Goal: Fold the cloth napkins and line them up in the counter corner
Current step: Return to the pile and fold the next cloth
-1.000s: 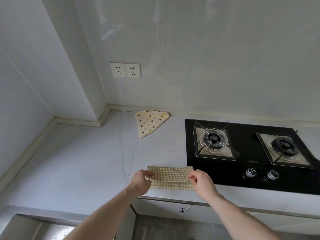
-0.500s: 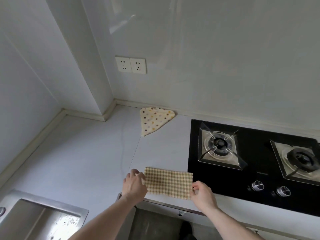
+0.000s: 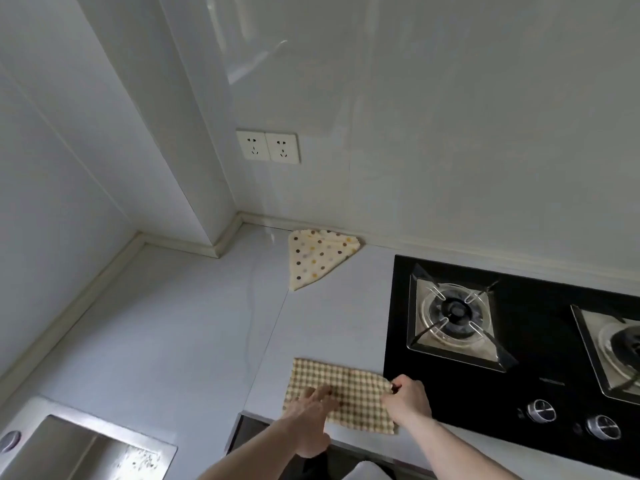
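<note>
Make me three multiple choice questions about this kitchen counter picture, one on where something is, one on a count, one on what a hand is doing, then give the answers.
1. Where does the polka-dot napkin lie?
A. In the sink
B. Against the back wall, left of the stove
C. On a burner

2. How many control knobs show on the stove?
A. Two
B. Four
C. None

3. What is the right hand doing?
A. Hanging idle off the counter
B. Turning a knob
C. Pinching the right edge of the checked napkin

Answers:
1 B, its long edge runs along the wall trim beyond the stove's left side.
2 A, two round knobs sit on the front strip of the black glass.
3 C, its fingers curl on the cloth's edge while the left hand lies with fingers straight on top of the cloth.
</note>
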The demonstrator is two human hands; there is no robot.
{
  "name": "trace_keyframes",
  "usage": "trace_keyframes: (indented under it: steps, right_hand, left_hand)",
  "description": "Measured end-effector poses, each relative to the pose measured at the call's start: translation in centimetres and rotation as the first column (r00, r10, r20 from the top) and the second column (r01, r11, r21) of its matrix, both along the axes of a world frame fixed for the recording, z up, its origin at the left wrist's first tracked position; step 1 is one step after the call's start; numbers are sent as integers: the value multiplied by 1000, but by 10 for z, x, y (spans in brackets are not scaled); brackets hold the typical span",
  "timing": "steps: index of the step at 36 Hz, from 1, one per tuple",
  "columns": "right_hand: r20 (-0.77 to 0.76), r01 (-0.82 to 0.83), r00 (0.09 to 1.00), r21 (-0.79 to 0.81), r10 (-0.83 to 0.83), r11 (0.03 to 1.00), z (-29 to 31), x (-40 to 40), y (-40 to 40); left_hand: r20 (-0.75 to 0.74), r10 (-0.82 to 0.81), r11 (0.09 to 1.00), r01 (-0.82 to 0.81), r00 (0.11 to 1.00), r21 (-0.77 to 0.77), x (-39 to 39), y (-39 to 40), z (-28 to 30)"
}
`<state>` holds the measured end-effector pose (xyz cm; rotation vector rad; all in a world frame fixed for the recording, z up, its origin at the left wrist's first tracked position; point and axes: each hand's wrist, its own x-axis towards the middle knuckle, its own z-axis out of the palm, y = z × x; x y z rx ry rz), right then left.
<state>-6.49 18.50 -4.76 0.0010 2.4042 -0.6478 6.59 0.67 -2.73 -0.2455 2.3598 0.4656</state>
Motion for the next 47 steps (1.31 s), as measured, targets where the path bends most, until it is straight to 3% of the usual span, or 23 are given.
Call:
trace_keyframes:
  steps: [8, 13, 15, 32, 39, 44, 47]
  right_hand:
    - [6, 121, 992, -206, -123, 971, 18, 10, -16]
    - [-15, 175, 982, -295, -187, 939, 24, 20, -39]
    - [-19, 153, 986, -318, -167, 936, 25, 25, -52]
    - [55, -57, 996, -254, 74, 965, 3, 60, -141]
    - [139, -62, 984, -315, 111, 947, -1, 63, -145]
    - [174, -75, 975, -332, 139, 940, -3, 66, -143]
    - [36, -12, 999, -297, 24, 955, 0, 62, -135]
  left_hand:
    - [-111, 218, 949, -184, 970, 255, -5, -32, -10]
    - [-348, 413, 906, -342, 842, 248, -6, -54, -15]
    - [-375, 476, 876, -393, 796, 279, -6, -65, -18]
    - [-308, 587, 799, -475, 749, 368, -7, -113, -23]
    - [-147, 685, 709, -607, 713, 360, -14, -122, -32]
    - [-137, 664, 723, -585, 735, 366, -19, -126, -33]
    - [-157, 581, 793, -512, 798, 331, -24, -123, -31]
